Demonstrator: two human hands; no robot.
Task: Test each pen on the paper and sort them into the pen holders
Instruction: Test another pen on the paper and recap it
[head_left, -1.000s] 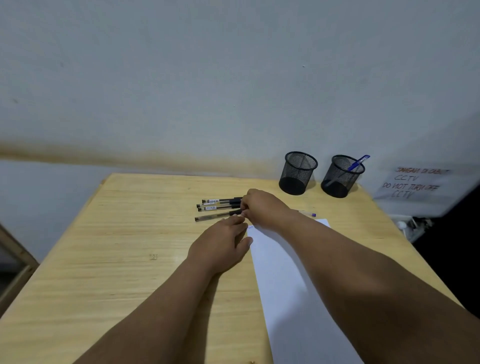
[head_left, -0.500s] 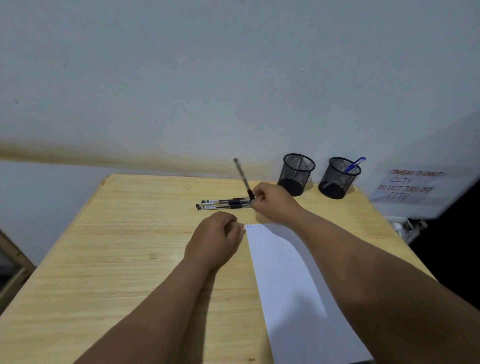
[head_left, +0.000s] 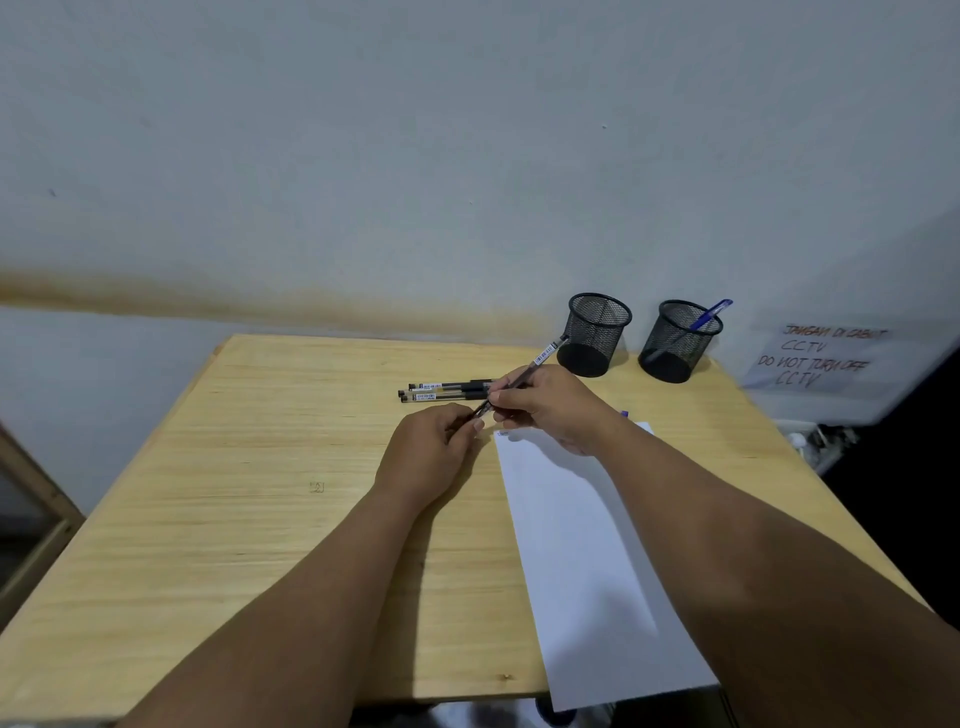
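Landmark: we take the paper (head_left: 582, 545), lying on the worktop (head_left: 249, 467).
Right hand (head_left: 550, 405): our grip is closed around a pen (head_left: 540, 358), above the paper's far corner, its end slanting toward the holders.
Left hand (head_left: 431, 452): our fingers pinch the pen's near tip, just left of the paper.
Spare pens (head_left: 447, 392): beyond the paper's far-left corner.
Holders: left holder (head_left: 597, 332) and right holder (head_left: 678, 340) stand beyond the paper; a blue pen (head_left: 709, 315) stands in the right one.

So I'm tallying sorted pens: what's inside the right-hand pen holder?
The right pen holder has one blue pen leaning out over its rim. Its dark mesh hides anything lower down.
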